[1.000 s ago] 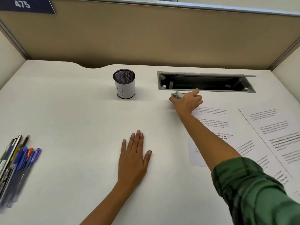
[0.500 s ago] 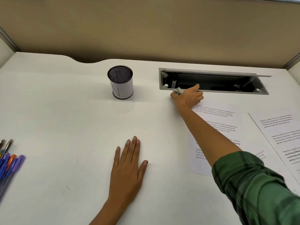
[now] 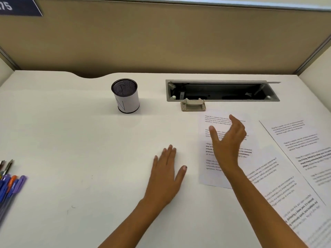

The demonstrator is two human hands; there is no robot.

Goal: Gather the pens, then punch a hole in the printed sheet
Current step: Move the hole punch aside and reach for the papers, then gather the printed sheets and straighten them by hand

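A small beige hole punch point(image 3: 193, 105) sits on the white desk just in front of the cable tray. My right hand point(image 3: 228, 142) hovers open above a printed sheet point(image 3: 213, 174), a short way nearer than the punch, holding nothing. My left hand point(image 3: 166, 174) lies flat on the desk, fingers spread, left of that sheet. Several pens point(image 3: 9, 183), blue, purple and orange, lie in a bunch at the left edge. A mesh pen cup point(image 3: 125, 98) with a white wrap stands upright at the back, holding nothing I can see.
An open cable tray point(image 3: 222, 91) is sunk into the desk point(image 3: 71, 149) at the back right. More printed sheets point(image 3: 300, 145) overlap to the right. A tan partition wall point(image 3: 161, 42) closes the desk behind and at the sides.
My right hand let go of the hole punch by the tray and drew back toward me over the printed sheet. The punch now rests alone. My left hand stayed flat.
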